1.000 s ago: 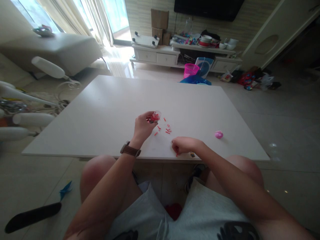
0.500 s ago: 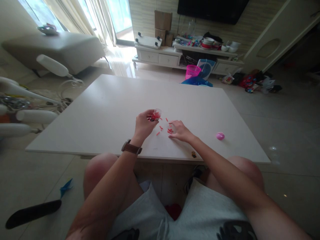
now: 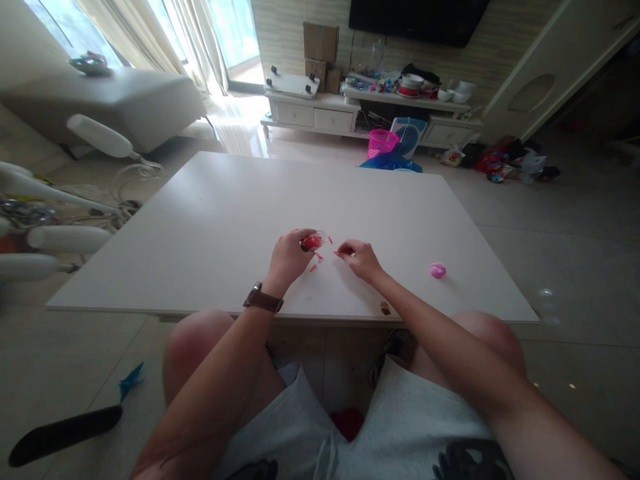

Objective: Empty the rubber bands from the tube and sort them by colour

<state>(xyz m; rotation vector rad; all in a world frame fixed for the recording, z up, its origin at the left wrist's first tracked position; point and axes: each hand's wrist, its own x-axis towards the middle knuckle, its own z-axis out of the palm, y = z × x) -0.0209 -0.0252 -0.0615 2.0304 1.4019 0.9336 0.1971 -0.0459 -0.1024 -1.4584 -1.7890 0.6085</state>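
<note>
My left hand [image 3: 290, 257] is closed around a small clear jar [image 3: 321, 236] with red pieces inside. The jar lies tilted, its mouth facing right toward my other hand. Just across from it, my right hand [image 3: 361, 260] is closed in a pinch, with small red pieces [image 3: 337, 253] at the fingertips. How many it holds is hidden by the fingers. A few loose red pieces [image 3: 313, 268] lie on the white table [image 3: 240, 200] below and beside the jar.
A pink round object [image 3: 438, 270] sits on the table at right. Near the front edge lies a small dark-and-yellow figure [image 3: 385, 308]. Beyond the table stand a pink basket [image 3: 383, 143] and a low white cabinet [image 3: 333, 121]. White padded arms [image 3: 70, 238] are at left.
My right hand has gone from spread fingers over the red pieces to a pinch on some of them. My left hand has tipped the jar further to the right.
</note>
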